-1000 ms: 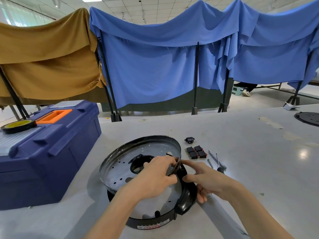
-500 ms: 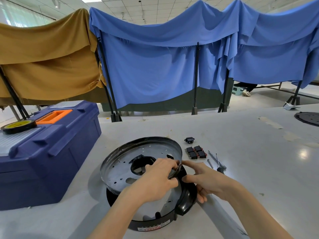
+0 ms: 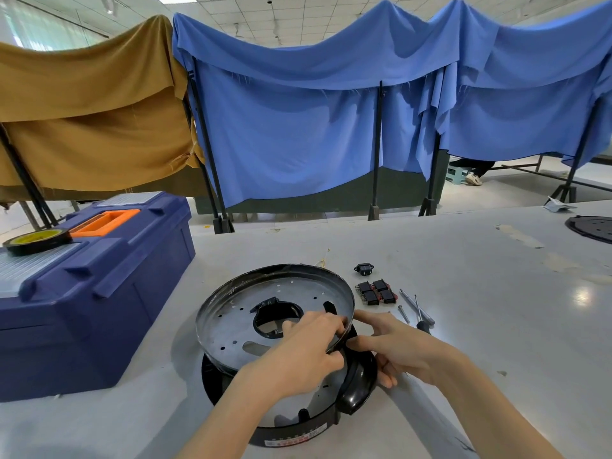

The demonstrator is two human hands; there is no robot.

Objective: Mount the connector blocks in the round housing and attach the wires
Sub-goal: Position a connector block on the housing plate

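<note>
A round metal pan [image 3: 251, 303] with a central hole is tilted up out of the black round housing [image 3: 291, 432] on the table. My left hand [image 3: 304, 346] grips the pan's near right rim, fingers curled over its edge. My right hand [image 3: 397, 349] holds the black bulging side of the housing, with thumb and forefinger at the pan's rim. Several black connector blocks [image 3: 377, 292] with red faces lie grouped to the right of the pan. A single black socket [image 3: 363, 269] lies behind them. No wires show.
A blue toolbox [image 3: 99, 286] with an orange handle stands at the left, a tape roll [image 3: 38, 241] on its lid. Screwdrivers [image 3: 418, 313] lie right of the blocks. Another black disc [image 3: 592, 228] sits at the far right. Draped cloth screens stand behind the table.
The metal pan has been lifted higher and tilted further out of the black housing. Both hands keep the same hold on the near right side.
</note>
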